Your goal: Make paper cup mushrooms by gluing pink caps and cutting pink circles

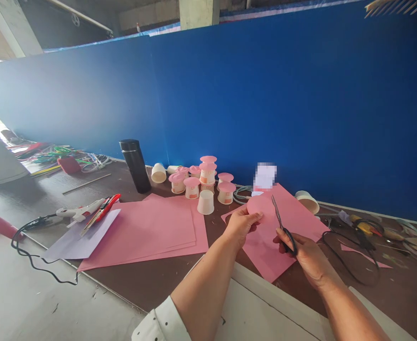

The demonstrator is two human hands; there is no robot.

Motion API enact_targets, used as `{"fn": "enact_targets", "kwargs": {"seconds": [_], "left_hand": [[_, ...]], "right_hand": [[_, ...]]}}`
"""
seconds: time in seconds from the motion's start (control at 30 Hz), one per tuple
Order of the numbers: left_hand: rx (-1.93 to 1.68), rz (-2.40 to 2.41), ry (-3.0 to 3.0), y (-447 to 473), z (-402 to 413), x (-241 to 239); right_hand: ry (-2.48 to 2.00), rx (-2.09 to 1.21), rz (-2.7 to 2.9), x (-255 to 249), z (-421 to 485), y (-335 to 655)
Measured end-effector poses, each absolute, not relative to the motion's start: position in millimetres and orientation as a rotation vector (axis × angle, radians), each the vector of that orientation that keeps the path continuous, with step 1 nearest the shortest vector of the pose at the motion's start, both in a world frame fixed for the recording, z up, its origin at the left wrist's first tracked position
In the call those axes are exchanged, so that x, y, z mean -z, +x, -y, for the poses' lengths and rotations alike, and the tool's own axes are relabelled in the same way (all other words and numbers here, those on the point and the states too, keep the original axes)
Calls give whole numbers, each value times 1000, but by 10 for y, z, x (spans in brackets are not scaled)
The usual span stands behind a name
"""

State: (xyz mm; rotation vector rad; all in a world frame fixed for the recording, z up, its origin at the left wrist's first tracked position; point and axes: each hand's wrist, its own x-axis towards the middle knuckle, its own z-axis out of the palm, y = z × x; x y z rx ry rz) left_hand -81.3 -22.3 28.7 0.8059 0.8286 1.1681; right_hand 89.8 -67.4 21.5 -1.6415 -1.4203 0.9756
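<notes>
My left hand [240, 226] pinches a round pink paper cutout [260, 206] by its lower edge, holding it just above a larger pink sheet [294, 222]. My right hand [306, 255] grips black-handled scissors [281, 225], fingers through the loops, the blades pointing up beside the cutout's right edge. Behind the hands stands a cluster of white paper cups with pink round tops [201, 177], and a plain upturned white cup [205, 202] sits in front of them.
A stack of pink sheets [151, 227] lies to the left, with a white sheet [84, 234], a glue gun [78, 211] with its black cable, and red-handled scissors [105, 208]. A black flask [135, 166] stands behind. Cables and tools [365, 232] clutter the right. A blue wall [265, 94] backs the table.
</notes>
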Motion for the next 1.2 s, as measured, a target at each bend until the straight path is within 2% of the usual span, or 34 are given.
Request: {"fn": "enact_targets", "kwargs": {"seconds": [1.2], "left_hand": [[-1165,-805,849,-823,204,-252]], "right_hand": [[-1684,-965,1410,-242,683,867]]}}
